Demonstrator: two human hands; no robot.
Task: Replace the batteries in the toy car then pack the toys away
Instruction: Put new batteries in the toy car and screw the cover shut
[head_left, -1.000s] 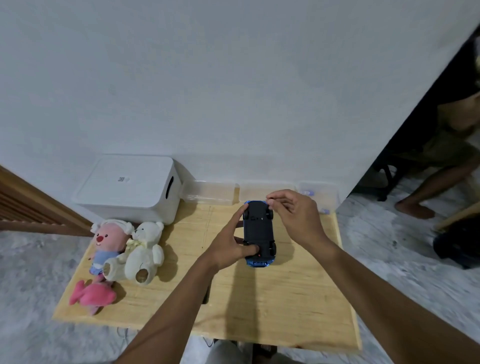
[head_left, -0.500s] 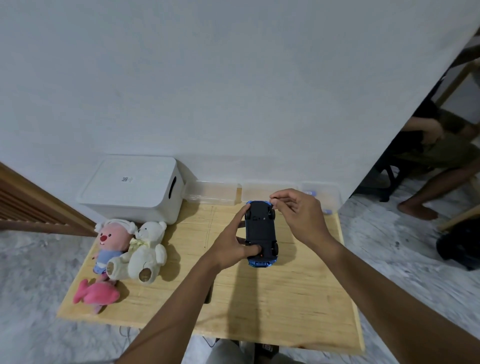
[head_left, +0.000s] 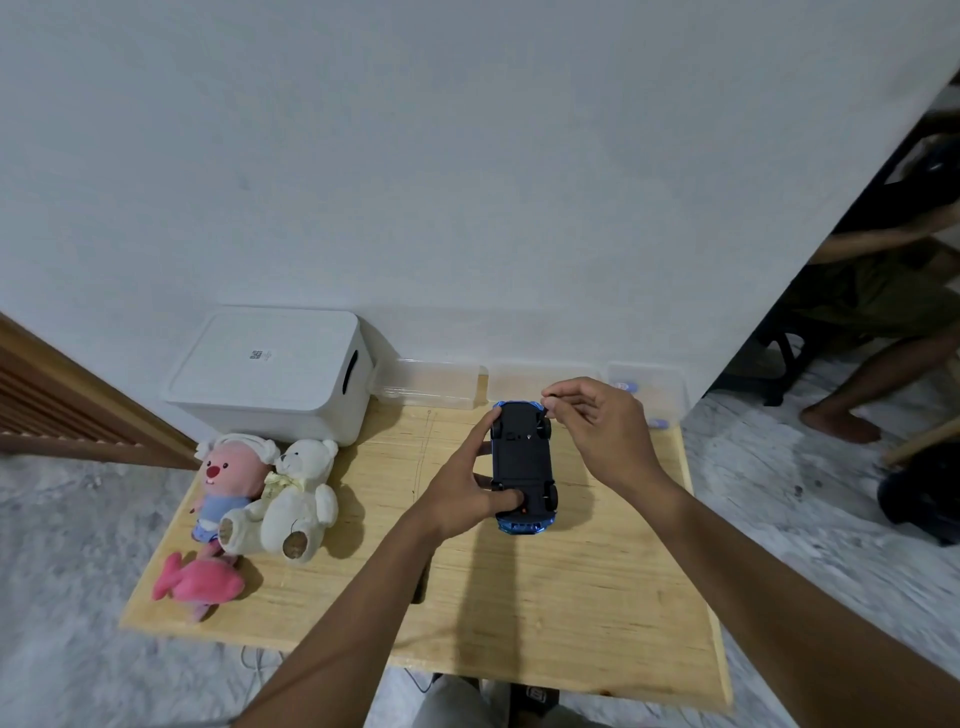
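Note:
A blue toy car (head_left: 521, 457) lies upside down on the wooden table (head_left: 571, 597), black underside up. My left hand (head_left: 462, 493) grips it, index finger by the far left wheel and thumb pressed on the near end of the underside. My right hand (head_left: 602, 431) hovers at the car's far right corner with thumb and forefinger pinched together. Something small and dark may sit in that pinch; I cannot tell. A pink-faced plush (head_left: 228, 467), a white teddy bear (head_left: 298, 493) and a pink fish plush (head_left: 200, 582) lie at the table's left.
A white lidded storage box (head_left: 270, 374) stands at the back left against the wall. Three clear plastic containers (head_left: 431, 384) line the table's far edge; the rightmost (head_left: 649, 384) holds small bluish items. Another person (head_left: 872, 322) sits beyond the wall's corner on the right.
Both hands stay at the upturned car in nearly the same places. The view has drifted slightly and the seated person at right has shifted.

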